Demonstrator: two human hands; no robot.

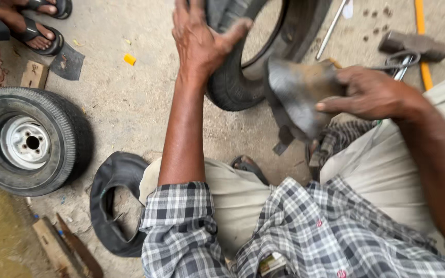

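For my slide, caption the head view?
Left hand grips a tyre; right hand holds a rubber piece.

We count two tyres: a bare tyre (243, 77) and, left of it, one wheel-mounted tyre (52, 134). Below the bare tyre lies one inner tube (110, 195); right of it, one rubber sheet (297, 95). Far left of it, two sandalled feet (37, 25).

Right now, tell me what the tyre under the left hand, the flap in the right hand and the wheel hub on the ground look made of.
Tyre: black rubber, matte, ribbed tread.
Flap: thin dark rubber sheet, probably; dull sheen, curls limply.
Wheel hub: metal, seemingly painted silver-white; bolt holes, hard gloss.
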